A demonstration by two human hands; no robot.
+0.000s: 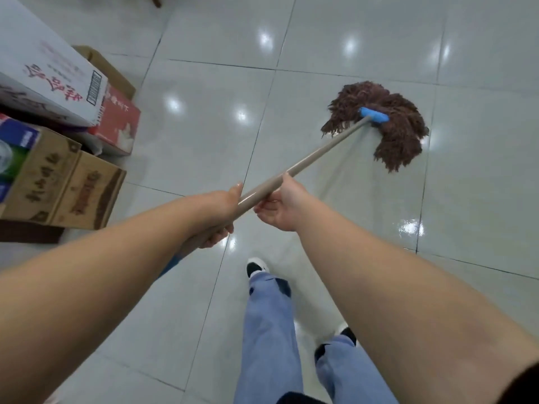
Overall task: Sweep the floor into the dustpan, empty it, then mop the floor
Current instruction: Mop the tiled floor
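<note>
A mop with a brown string head [382,126] and a blue clamp [374,115] lies spread on the glossy pale tile floor [204,135] at the upper right. Its beige handle [315,158] runs down and left to my hands. My left hand [215,217] grips the handle lower down, thumb up along it. My right hand [283,205] holds the handle just above, fingers curled under it. A wet streak trails on the tiles below the mop head.
Stacked cardboard boxes [67,188] stand along the left, with a white printed carton [49,71] and a red box [119,121] on top. My legs in light blue trousers [271,330] and black-and-white shoes [256,266] are below. Open floor lies ahead and right.
</note>
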